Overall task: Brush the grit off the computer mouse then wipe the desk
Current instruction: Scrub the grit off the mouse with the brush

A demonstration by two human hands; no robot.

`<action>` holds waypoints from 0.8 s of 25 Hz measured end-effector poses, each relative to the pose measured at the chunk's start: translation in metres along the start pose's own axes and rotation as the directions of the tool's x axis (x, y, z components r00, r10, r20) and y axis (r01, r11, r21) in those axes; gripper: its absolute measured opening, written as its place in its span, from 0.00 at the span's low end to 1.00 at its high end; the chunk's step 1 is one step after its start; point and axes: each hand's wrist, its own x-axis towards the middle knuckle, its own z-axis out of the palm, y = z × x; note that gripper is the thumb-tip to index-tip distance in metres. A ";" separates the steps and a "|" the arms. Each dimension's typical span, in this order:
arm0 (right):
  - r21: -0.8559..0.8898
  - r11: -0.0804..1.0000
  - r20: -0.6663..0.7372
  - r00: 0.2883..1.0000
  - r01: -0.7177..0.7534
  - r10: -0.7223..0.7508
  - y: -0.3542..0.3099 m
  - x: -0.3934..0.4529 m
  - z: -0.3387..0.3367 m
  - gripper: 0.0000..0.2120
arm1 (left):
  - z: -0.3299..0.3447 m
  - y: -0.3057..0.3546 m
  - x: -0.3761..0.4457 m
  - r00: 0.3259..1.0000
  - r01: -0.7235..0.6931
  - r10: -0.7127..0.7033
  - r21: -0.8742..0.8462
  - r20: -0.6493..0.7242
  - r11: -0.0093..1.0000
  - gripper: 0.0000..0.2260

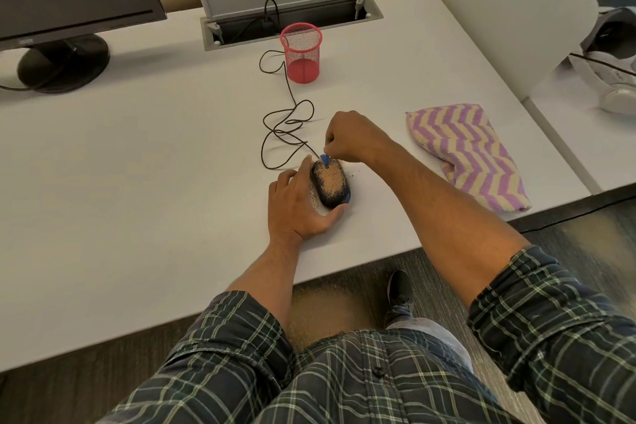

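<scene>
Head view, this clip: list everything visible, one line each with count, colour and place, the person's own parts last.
computer mouse: 1, black, coated in tan grit, desk centre
small brush: 1, blue, at the mouse's far end
mouse cable: 1, dark, looped from mouse to cable hatch
loose grit: scattered, tan, on desk around mouse
pen cup: 1, red mesh, behind the mouse
towel: 1, purple and cream zigzag, desk right
cable hatch: 1, grey, lid raised, desk rear
monitor: 1, black, far left
desk: 1, white
shoe: 1, dark, on floor
left hand: 1, grips the mouse
right hand: 1, pinches the brush
</scene>
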 end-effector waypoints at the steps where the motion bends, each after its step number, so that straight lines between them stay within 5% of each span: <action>1: 0.001 1.000 0.004 1.000 0.003 -0.003 0.000 0.000 0.001 0.08 | 0.000 0.000 0.000 1.000 0.001 -0.001 0.002 -0.003 1.000 0.49; 20: 0.024 1.000 0.003 1.000 -0.018 0.017 0.012 0.000 0.001 0.07 | -0.002 0.001 0.001 0.999 0.006 -0.006 0.013 0.033 1.000 0.50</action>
